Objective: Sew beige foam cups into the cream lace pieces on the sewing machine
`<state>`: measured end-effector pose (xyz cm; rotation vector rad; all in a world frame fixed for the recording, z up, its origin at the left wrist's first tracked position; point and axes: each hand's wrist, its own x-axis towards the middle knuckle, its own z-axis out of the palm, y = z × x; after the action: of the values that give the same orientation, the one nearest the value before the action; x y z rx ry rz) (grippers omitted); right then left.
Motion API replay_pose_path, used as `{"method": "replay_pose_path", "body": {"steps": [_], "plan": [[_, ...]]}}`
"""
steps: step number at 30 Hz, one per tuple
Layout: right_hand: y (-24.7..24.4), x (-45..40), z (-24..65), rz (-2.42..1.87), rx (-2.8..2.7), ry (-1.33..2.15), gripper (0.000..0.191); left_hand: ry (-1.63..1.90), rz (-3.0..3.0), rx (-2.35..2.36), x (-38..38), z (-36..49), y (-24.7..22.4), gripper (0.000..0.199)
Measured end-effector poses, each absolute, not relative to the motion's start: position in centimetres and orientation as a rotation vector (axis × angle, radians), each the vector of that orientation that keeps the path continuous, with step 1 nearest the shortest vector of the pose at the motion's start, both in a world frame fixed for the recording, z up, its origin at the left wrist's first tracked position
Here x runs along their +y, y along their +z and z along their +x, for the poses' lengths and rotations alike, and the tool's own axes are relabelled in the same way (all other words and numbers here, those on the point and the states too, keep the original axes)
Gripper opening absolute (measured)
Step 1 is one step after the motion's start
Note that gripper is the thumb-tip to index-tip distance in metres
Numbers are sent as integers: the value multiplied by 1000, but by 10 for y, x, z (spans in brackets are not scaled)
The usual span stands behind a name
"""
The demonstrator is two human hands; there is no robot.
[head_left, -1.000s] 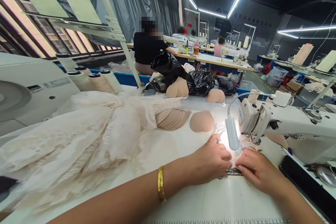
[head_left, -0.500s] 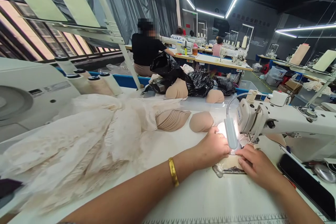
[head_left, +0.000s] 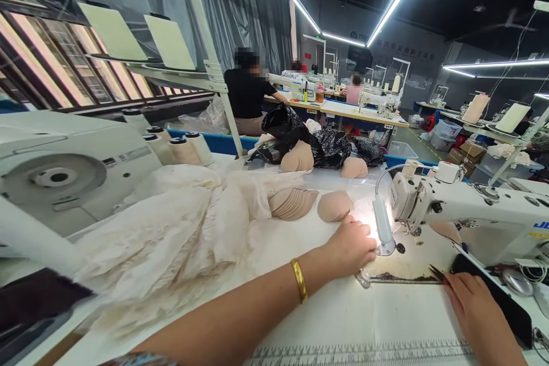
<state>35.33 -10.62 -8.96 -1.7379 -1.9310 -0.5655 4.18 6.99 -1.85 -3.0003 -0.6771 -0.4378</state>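
Note:
My left hand (head_left: 350,247), its fingers curled, rests beside the lit needle area of the white sewing machine (head_left: 467,200); what its fingers press or hold is too small and glaring to tell. My right hand (head_left: 469,291) is closed on small dark scissors (head_left: 437,273), whose tips point left over the machine's bed. A clip-on lamp (head_left: 382,220) shines near my left fingertips. Beige pads lie behind and left of that hand: a fanned stack (head_left: 294,204) and a rounded one (head_left: 334,206). White lace fabric (head_left: 171,240) is heaped on the left.
A black phone (head_left: 501,303) lies right of the machine bed, partly behind my right hand. A ruler strip (head_left: 364,353) runs along the front edge. Thread cones (head_left: 184,150) and black plastic bags (head_left: 328,147) are farther back. A person in black (head_left: 246,91) sits at another table.
My right hand has moved right, away from the needle area and my left hand, and now has the scissors. My left hand stays by the lamp. The view has shifted somewhat.

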Motion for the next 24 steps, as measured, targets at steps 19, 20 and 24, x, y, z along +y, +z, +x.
{"method": "replay_pose_path", "body": {"steps": [19, 20, 24], "plan": [[-40, -112, 213, -1552, -1446, 733, 35, -685, -3404, -1473, 46, -14, 9, 15], [-40, -109, 210, -1560, -1452, 759, 37, -694, -3402, -1463, 46, -13, 6, 13], [-43, -97, 197, -1589, -1470, 817, 40, -733, -3448, -1451, 45, -15, -1, 14]]}}
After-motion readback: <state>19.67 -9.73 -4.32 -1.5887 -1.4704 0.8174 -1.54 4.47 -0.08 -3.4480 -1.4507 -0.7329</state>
